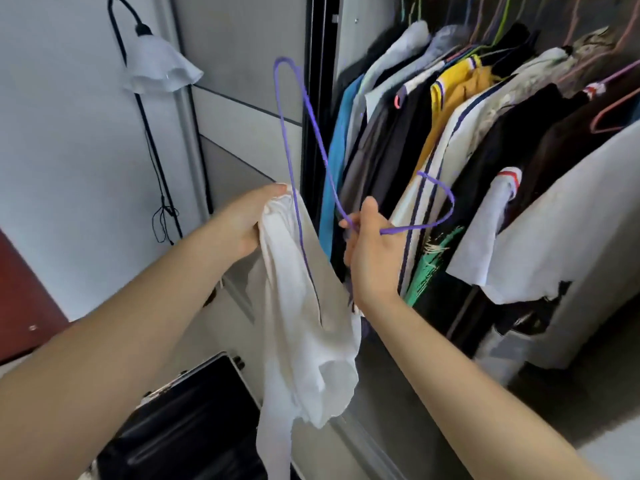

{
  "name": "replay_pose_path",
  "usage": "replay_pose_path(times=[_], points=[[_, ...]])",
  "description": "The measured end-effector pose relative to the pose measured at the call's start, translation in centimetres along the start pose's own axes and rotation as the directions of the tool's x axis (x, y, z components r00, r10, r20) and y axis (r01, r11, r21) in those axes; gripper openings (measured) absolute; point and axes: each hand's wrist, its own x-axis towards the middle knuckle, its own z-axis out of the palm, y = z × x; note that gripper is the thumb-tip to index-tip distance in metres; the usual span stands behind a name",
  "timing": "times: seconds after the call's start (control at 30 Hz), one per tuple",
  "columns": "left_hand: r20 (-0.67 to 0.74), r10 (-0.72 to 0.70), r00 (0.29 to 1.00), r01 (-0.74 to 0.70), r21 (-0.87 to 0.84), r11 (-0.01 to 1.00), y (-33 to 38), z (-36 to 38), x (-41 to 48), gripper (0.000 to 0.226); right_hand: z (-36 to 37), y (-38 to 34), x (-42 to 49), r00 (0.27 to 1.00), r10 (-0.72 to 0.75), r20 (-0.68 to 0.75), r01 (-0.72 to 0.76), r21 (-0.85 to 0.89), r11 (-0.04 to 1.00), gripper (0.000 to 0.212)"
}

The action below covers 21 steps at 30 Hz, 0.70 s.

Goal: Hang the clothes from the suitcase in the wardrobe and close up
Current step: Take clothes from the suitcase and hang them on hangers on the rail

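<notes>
While the left hand [249, 220] grips the bunched top edge of a white garment [301, 323], fingers curled round the cloth, the right hand [370, 251] pinches a purple hanger [313, 126] near its neck between thumb and fingers. Both are held up in front of the left edge of the open wardrobe [317, 64]. The hanger is tilted, its hook pointing right toward the hung clothes, and one of its arms runs down inside the white garment (how far it reaches under the cloth cannot be told). The rest of the garment hangs loose below the left hand, above a black suitcase [194, 410] standing on the floor by the wardrobe's lower left corner. Inside the wardrobe a crowded row of clothes hangs on coloured hangers, a yellow top [450, 88] among dark and white ones. A grey sliding door panel [242, 64] stands left of the opening, and a wall lamp [159, 64] with a white shade is further left.
</notes>
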Motion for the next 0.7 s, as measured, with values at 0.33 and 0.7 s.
replay_pose_path(times=[0.33,0.7], points=[[-0.342,0.268,0.901,-0.137,0.363,0.922,1.5,-9.0,-1.2,0.008,-2.3,1.9,4.5,0.802,-0.064,0.594,0.389,-0.438,0.810,0.049],[-0.192,0.503,0.842,-0.075,0.884,0.462,0.8,-10.5,-2.0,0.011,1.2,-3.1,8.6,0.539,0.152,0.828,0.627,-0.516,0.584,0.045]])
